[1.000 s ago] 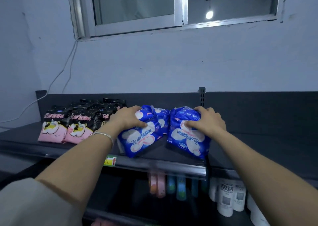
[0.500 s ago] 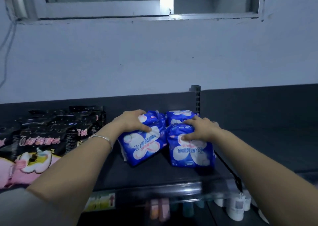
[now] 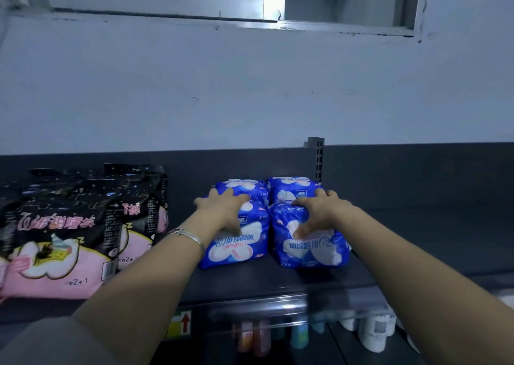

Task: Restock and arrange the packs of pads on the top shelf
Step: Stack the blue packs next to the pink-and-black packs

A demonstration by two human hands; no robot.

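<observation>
Several blue packs of pads stand in two rows on the dark top shelf [image 3: 250,284]. My left hand [image 3: 222,209] holds the left front blue pack [image 3: 236,248], fingers curled over its top and thumb on its face. On the right front blue pack [image 3: 314,249], my right hand [image 3: 322,209] grips the same way. Behind each front pack, touching it, stands a rear blue pack [image 3: 239,185], [image 3: 292,184]. All stand upright with the print upside down.
Black and pink packs [image 3: 61,239] stand in rows at the shelf's left, with a gap between them and the blue ones. A slotted shelf upright [image 3: 318,156] rises behind the blue packs. Right of them the shelf is bare. Below hang a price label [image 3: 180,324], coloured tubes [image 3: 250,339] and white bottles [image 3: 372,334].
Both hands have pushed the two front blue packs back against the rear ones and set them upright and side by side. The camera has come closer to the shelf.
</observation>
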